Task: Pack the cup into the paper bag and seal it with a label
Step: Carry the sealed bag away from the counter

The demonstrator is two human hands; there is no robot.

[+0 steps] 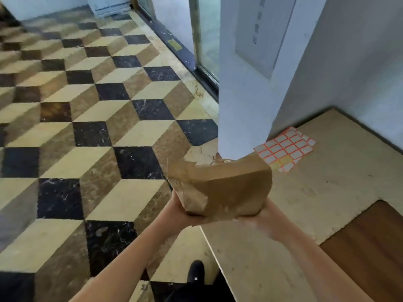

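Gripping paper bag [220, 188] in both hands, left hand [181, 211], right hand [261, 214], beige counter [327, 192], cube-patterned floor [87, 127]

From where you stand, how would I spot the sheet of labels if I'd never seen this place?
Find the white pillar at the end of the pale stone counter. At its foot, just beyond the brown paper bag held in both hands, lies the sticker sheet. It is the only flat thing there: a grid of white labels edged in orange-red.
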